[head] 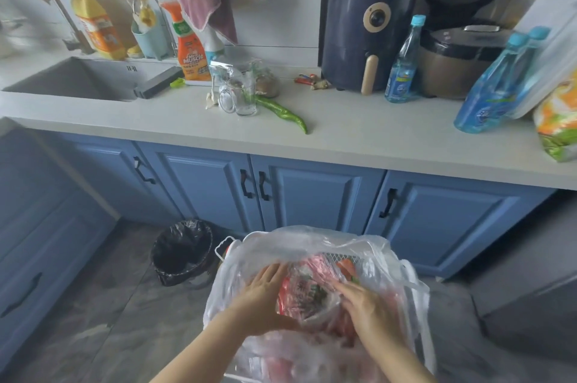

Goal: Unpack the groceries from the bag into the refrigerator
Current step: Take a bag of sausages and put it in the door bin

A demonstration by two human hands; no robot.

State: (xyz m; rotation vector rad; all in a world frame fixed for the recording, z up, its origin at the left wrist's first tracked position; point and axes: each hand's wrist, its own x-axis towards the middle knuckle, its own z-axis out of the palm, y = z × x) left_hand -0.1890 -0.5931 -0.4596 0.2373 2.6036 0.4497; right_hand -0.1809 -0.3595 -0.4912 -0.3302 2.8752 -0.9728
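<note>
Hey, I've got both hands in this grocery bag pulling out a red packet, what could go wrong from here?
1. The thin plastic bag is crumpled around the red packet that your left hand and right hand are working on; film may snag or tear as it lifts.
2. Other red items lie loose below and might spill out.
3. The open bin stands close beside the bag; a dropped item may land in it.

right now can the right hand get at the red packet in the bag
Probably yes: the right hand already rests on the red packet inside the open plastic bag, with the left hand on its other side; only thin film covers it.
</note>
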